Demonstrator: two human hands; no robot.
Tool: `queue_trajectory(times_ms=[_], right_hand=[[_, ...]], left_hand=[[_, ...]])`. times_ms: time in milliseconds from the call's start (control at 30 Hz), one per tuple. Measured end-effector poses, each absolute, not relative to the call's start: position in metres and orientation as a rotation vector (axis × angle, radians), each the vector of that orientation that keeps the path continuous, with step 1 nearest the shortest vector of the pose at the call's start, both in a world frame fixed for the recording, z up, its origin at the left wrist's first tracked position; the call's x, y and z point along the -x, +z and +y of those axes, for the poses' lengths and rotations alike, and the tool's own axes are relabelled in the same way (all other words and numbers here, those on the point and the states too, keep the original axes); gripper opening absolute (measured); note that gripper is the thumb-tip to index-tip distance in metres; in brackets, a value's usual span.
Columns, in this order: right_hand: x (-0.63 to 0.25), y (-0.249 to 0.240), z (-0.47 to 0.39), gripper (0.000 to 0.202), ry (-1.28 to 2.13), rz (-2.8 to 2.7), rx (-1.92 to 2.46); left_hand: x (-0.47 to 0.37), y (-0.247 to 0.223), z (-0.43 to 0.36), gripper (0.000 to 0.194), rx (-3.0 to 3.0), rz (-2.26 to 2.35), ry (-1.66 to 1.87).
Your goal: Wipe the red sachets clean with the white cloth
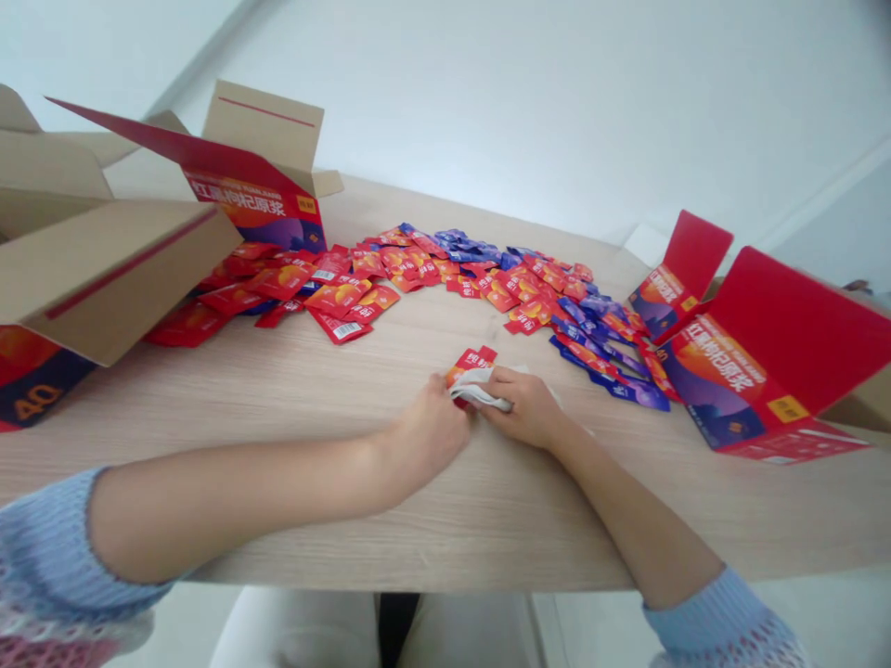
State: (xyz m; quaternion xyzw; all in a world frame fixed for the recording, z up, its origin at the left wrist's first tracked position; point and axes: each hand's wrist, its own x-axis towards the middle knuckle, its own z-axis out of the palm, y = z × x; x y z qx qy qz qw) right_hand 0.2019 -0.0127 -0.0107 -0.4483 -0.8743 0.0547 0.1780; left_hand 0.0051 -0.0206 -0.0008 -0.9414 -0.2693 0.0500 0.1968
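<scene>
Near the middle of the table, my left hand (442,422) is closed on the lower left side of a red sachet (471,363) with orange print. My right hand (522,405) grips a folded white cloth or tissue (484,388), pressed over the sachet's lower part. Both hands almost meet there, so the sachet's lower end is hidden. Beyond them, red sachets (344,295) lie in a loose heap on the left. Another pile of red sachets (529,288) mixed with blue-purple sachets (591,320) spreads to the right.
Open cardboard boxes (132,269) with red and purple print stand at the left, their flaps reaching over the sachets. On the right, an open red box (738,380) stands beside a smaller red box (672,288). A white wall rises behind the wooden table (278,547).
</scene>
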Motion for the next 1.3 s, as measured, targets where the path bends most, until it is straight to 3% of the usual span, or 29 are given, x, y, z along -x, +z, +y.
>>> queue_trajectory(times_ms=[400, 600, 800, 1067, 1300], right_hand=[[-0.237, -0.013, 0.008, 0.041, -0.131, -2.141, 1.980], [-0.237, -0.014, -0.001, 0.040, -0.362, -1.865, 1.791], [-0.197, -0.011, -0.023, 0.035, -0.175, -2.201, 1.517], [-0.205, -0.010, -0.010, 0.044, -0.032, -2.149, 1.972], [-0.234, -0.023, 0.006, 0.052, -0.014, -2.030, 2.124]], left_hand=[[0.003, -0.004, -0.016, 0.027, 2.664, -0.690, -0.091], [0.007, -0.001, -0.019, 0.034, 2.655, -0.523, -0.072], [0.007, 0.000, -0.016, 0.041, 2.666, -0.500, -0.032], [0.005, -0.001, -0.022, 0.048, 2.657, -0.628, -0.029], [0.008, -0.003, -0.024, 0.039, 2.670, -0.625, 0.013]])
